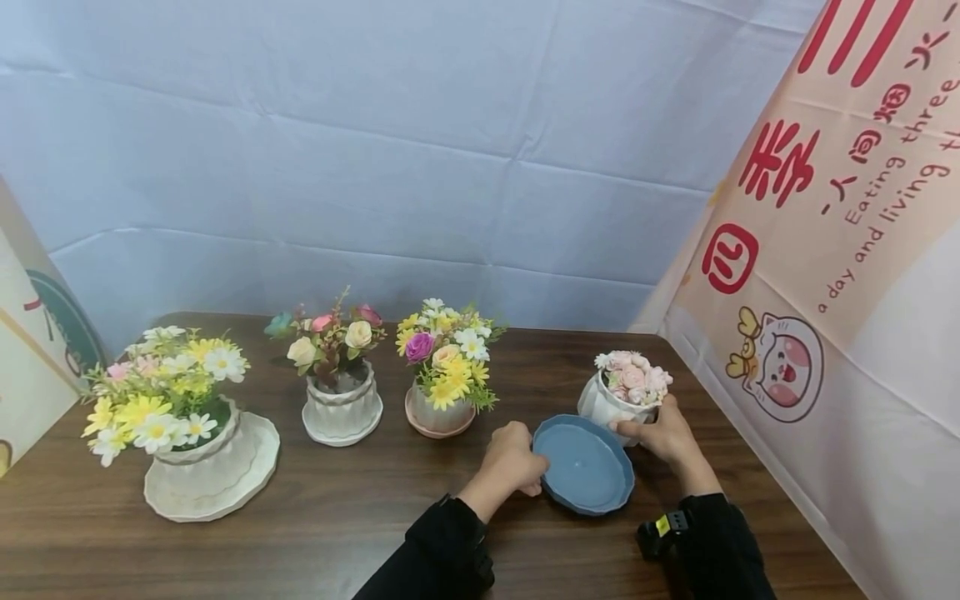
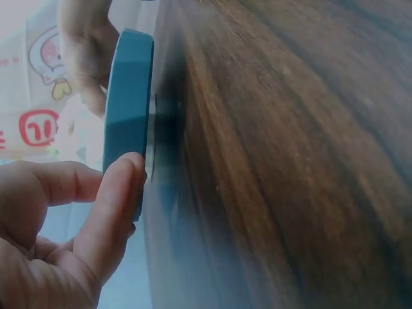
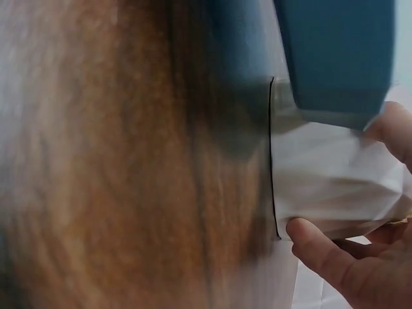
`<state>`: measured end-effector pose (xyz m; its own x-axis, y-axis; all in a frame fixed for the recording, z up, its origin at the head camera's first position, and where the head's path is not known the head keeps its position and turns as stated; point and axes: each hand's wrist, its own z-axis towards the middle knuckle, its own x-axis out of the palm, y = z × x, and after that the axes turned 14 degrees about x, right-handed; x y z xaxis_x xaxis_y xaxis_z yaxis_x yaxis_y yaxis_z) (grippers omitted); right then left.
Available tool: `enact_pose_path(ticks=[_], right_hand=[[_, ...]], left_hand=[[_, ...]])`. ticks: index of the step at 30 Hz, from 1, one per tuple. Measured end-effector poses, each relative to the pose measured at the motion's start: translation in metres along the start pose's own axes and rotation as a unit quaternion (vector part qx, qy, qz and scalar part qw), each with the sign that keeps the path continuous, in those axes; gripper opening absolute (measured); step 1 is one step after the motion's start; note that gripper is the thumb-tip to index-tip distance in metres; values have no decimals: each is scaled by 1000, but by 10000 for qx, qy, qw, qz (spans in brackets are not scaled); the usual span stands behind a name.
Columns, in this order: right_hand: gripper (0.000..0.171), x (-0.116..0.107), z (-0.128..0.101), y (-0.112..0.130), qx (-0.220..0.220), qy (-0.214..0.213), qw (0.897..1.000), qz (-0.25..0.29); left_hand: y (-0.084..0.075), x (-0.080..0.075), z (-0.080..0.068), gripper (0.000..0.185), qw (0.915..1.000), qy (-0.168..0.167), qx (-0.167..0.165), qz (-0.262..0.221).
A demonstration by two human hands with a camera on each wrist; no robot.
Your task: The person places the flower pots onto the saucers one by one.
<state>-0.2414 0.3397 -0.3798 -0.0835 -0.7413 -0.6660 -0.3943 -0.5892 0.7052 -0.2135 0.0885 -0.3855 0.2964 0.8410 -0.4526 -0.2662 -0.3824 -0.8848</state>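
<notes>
Round blue plastic saucer point(image 1: 584, 463) on dark wooden table point(image 1: 337, 508), tilted, far edge lifted, just left of white faceted ceramic pot w/ pink flowers point(image 1: 611, 404). L hand point(image 1: 512, 461) pinching saucer rim; R hand point(image 1: 663, 433) curled round pot. Judged: pot not yet on saucer; seating left to do.

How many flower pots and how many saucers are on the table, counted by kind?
Flower pots: 4
Saucers: 4, three under pots and one blue saucer free
Total: 8
</notes>
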Motion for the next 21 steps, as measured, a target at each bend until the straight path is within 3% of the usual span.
enact_pose_path(ticks=[12, 21], right_hand=[[108, 0, -1, 1, 29, 84, 10000, 24], [106, 0, -3, 1, 0, 55, 10000, 11]], left_hand=[[3, 0, -2, 25, 10000, -28, 84, 5], [9, -9, 4, 22, 9995, -193, -65, 228]])
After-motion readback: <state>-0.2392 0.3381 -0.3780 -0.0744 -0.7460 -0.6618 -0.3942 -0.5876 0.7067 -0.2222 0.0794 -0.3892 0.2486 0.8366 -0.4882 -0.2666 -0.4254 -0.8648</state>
